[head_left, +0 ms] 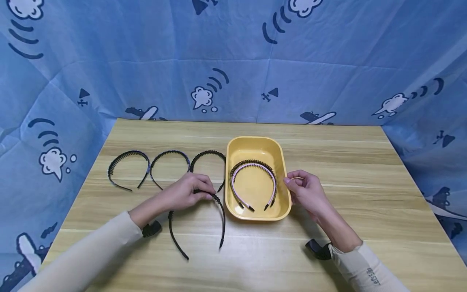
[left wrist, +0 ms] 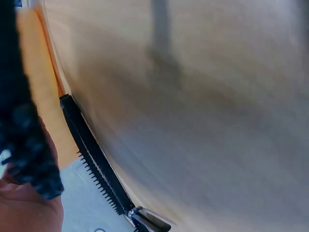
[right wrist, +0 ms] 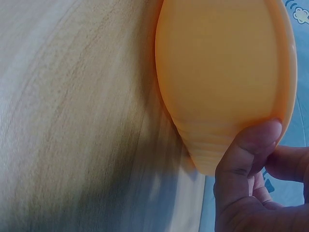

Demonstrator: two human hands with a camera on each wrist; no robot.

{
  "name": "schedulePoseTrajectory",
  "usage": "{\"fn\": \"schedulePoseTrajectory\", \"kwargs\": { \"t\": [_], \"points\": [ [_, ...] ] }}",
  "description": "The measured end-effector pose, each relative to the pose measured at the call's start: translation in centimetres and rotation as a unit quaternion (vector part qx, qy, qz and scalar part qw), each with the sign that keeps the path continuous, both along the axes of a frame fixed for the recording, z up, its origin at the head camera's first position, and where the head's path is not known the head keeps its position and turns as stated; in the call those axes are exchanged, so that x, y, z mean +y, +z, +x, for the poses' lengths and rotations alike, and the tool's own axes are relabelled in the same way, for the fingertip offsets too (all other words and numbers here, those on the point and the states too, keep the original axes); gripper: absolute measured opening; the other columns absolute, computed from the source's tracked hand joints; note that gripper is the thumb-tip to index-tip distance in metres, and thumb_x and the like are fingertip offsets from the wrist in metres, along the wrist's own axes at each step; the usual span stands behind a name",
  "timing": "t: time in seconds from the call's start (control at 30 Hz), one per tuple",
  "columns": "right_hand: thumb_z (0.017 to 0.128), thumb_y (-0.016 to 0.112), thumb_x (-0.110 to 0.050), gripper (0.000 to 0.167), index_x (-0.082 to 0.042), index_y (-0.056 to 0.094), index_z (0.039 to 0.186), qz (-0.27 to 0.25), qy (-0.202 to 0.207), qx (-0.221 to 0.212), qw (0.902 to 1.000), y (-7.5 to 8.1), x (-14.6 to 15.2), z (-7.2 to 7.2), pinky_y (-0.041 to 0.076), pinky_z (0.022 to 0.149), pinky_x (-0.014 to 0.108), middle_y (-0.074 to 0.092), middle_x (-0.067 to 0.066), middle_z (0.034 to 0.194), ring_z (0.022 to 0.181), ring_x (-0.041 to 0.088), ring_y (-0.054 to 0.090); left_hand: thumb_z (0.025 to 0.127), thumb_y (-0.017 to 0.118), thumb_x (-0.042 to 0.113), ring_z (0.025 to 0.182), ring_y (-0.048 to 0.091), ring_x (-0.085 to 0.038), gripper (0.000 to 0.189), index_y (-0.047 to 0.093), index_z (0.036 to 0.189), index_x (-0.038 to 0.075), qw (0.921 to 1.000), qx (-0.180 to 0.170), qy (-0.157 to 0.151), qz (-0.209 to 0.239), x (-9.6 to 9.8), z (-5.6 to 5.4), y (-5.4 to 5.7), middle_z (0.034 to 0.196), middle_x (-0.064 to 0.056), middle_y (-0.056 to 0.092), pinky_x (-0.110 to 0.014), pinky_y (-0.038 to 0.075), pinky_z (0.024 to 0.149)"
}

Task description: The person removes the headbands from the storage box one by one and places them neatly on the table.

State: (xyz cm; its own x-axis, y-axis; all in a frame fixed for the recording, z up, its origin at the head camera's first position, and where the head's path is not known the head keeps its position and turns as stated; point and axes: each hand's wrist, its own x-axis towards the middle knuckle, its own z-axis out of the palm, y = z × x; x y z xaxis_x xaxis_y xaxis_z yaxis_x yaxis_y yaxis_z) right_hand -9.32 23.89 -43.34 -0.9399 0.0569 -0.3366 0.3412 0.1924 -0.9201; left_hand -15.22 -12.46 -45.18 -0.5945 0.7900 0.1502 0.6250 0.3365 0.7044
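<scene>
My left hand pinches a black headband at the top of its arch, with both ends pointing toward the table's near side. In the left wrist view its dark beaded band looms close and blurred. A yellow tray stands just right of that hand. Inside it, a pink headband lies against a black toothed headband. My right hand holds the tray's right rim between thumb and fingers; the thumb shows on the rim in the right wrist view.
Left of the tray, three dark headbands lie in a row on the wooden table: a left one, a middle one and a right one, close to the tray. A patterned blue cloth hangs behind.
</scene>
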Motion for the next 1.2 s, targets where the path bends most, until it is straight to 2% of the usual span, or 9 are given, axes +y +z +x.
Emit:
{"fn": "schedulePoseTrajectory", "kwargs": {
  "t": [0.3, 0.57, 0.77, 1.2],
  "points": [
    [0.107, 0.058, -0.011, 0.029, 0.008, 0.051, 0.127, -0.001, 0.002, -0.004, 1.0000, 0.0, 0.0, 0.0, 0.053, 0.056, 0.024, 0.062, -0.007, 0.077, 0.061, 0.006, 0.056, 0.094, 0.076, 0.005, 0.100, 0.073, -0.015, 0.016, 0.082, 0.109, 0.006, 0.9998, 0.008, -0.015, -0.005, 0.4, 0.5, -0.8, 0.105, 0.001, 0.077, -0.032, 0.061, 0.095],
    [0.107, 0.058, -0.011, 0.028, 0.008, 0.051, 0.127, 0.002, 0.002, -0.002, 1.0000, 0.0, 0.0, -0.1, 0.052, 0.055, 0.024, 0.062, -0.008, 0.076, 0.060, 0.006, 0.054, 0.095, 0.076, 0.006, 0.099, 0.072, -0.012, 0.017, 0.082, 0.110, 0.007, 0.9996, 0.000, -0.026, -0.009, 0.8, 1.0, -1.0, 0.105, 0.001, 0.076, -0.031, 0.061, 0.093],
    [0.107, 0.057, -0.010, 0.028, 0.009, 0.051, 0.127, 0.004, 0.003, -0.001, 1.0000, 0.0, 0.1, -0.1, 0.052, 0.055, 0.024, 0.063, -0.007, 0.076, 0.060, 0.006, 0.055, 0.095, 0.076, 0.008, 0.098, 0.070, -0.008, 0.016, 0.083, 0.109, 0.008, 0.9988, 0.023, -0.032, -0.030, 1.2, 1.2, -1.1, 0.104, 0.002, 0.075, -0.030, 0.060, 0.094],
    [0.107, 0.058, -0.011, 0.026, 0.008, 0.052, 0.125, 0.005, 0.002, -0.001, 1.0000, 0.0, 0.1, 0.0, 0.052, 0.055, 0.024, 0.063, -0.007, 0.077, 0.060, 0.006, 0.056, 0.094, 0.077, 0.009, 0.098, 0.069, -0.013, 0.014, 0.083, 0.106, 0.008, 0.9914, 0.090, -0.068, -0.066, 2.1, 0.9, -1.1, 0.101, 0.000, 0.077, -0.031, 0.059, 0.094]
  ]
}}
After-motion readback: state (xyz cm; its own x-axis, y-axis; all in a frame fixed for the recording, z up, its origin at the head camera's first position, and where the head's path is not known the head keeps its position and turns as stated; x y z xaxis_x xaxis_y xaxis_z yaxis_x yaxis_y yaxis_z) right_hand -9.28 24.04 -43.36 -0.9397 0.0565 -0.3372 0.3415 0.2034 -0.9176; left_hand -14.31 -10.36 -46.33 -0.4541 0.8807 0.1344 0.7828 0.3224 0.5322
